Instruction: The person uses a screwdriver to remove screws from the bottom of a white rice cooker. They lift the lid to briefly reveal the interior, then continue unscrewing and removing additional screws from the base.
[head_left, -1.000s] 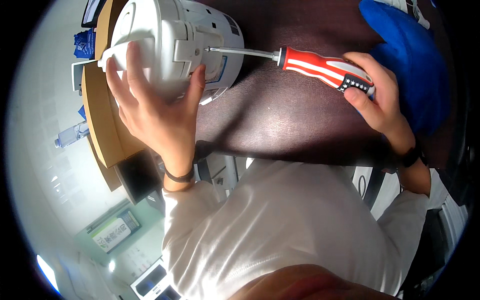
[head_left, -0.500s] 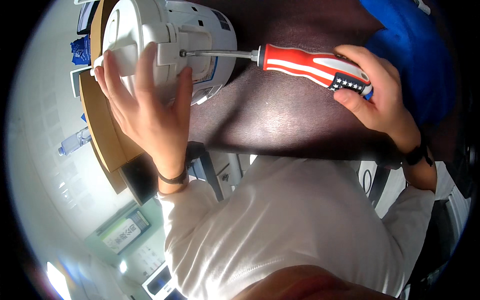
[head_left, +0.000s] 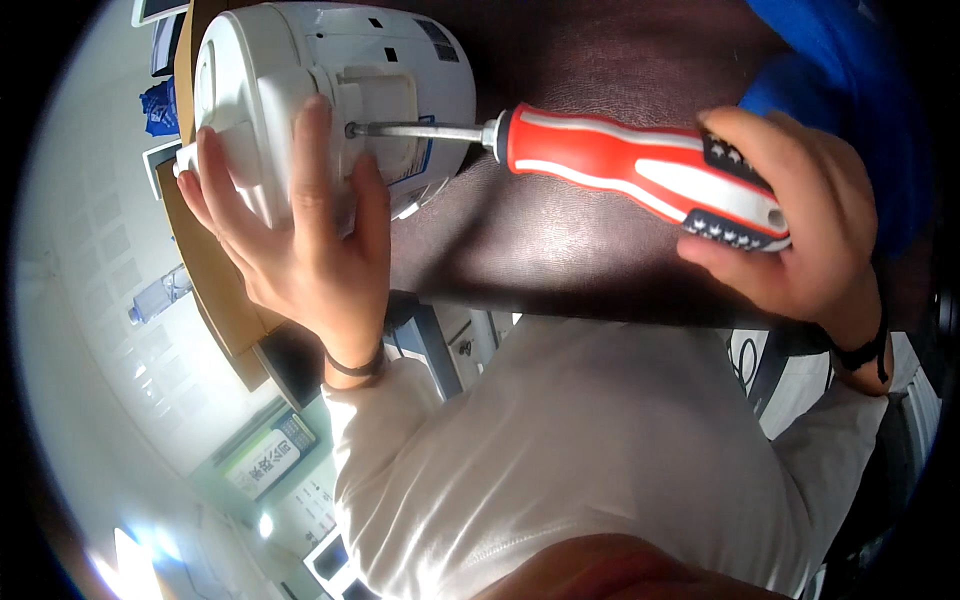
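— Up at eleven o'clock, then?
— White round appliance [head_left: 330, 90], lying on its side on the dark brown counter [head_left: 560, 240], base turned toward three o'clock. Pressed under the left hand [head_left: 300, 250], fingers [head_left: 315, 150] spread flat over the white shell and the raised square plate, not curled round anything.

— And across at two o'clock?
— Right hand [head_left: 800, 240], clenched around the red-and-white handle of a screwdriver [head_left: 620, 170]. Black patterned butt of the handle tucked into the palm. Steel shaft running level toward nine o'clock, tip seated in a recess of the square plate, just beside the left index finger.

— Any labels on the shell?
— Small dark rectangular sticker near twelve o'clock on the appliance. Another pale label with a blue edge [head_left: 415, 165] low on the base, partly hidden behind the plate. Print too small to tell.

— Beyond the counter edge?
— Blue cloth [head_left: 840, 70] at one o'clock, behind the right hand. Flat brown cardboard [head_left: 215, 290] at nine o'clock, under the left wrist. Clear bottle [head_left: 158, 297] farther out on the pale floor. Green-framed rectangular sign [head_left: 268, 455] with a white-and-yellow panel at seven o'clock. Blue crumpled packet [head_left: 160, 105] at ten o'clock, beside the appliance lid.

— Wrists?
— Thin dark band on each, white sleeves below.
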